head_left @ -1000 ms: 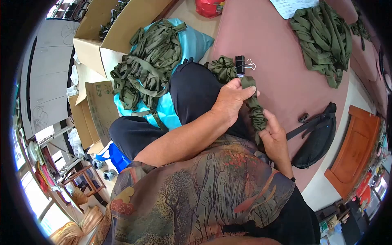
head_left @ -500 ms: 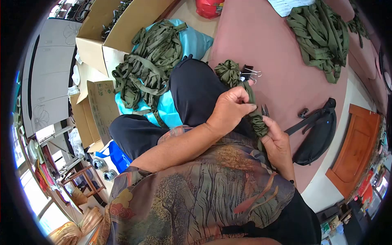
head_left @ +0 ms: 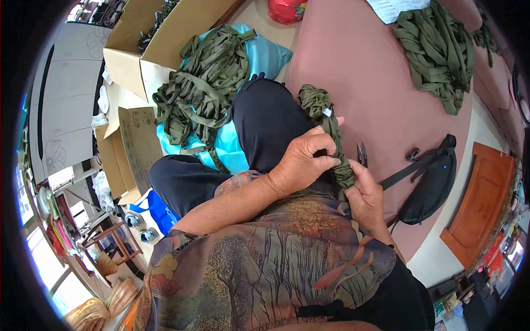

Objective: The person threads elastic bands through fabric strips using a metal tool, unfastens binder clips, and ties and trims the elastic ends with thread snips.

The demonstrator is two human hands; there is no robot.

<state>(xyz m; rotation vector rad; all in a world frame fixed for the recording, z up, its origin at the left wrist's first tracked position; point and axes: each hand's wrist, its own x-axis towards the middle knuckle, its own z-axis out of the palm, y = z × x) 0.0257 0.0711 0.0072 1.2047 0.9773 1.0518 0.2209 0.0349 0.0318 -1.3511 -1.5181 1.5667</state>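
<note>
A gathered olive-green fabric strip (head_left: 334,138) hangs beside my dark-trousered knee, its upper end bunched into a ruffled clump with a small white tag. My left hand (head_left: 306,157) pinches the strip partway down, thumb and forefinger together. Lower down, the fingers of my right hand (head_left: 365,193) are closed around the crumpled part of the same strip. Small dark-bladed snips (head_left: 361,155) lie on the pink surface just above my right hand.
Green strips (head_left: 212,77) are heaped on a turquoise bag (head_left: 268,55) at the left, near open cardboard boxes (head_left: 125,69). Another green pile (head_left: 436,55), a paper (head_left: 395,6) and a black pouch (head_left: 430,190) lie on the pink surface (head_left: 342,49).
My left hand has moved down the strip, closer to my right hand. The snips have come into view, and the black binder clip near the clump is no longer visible.
</note>
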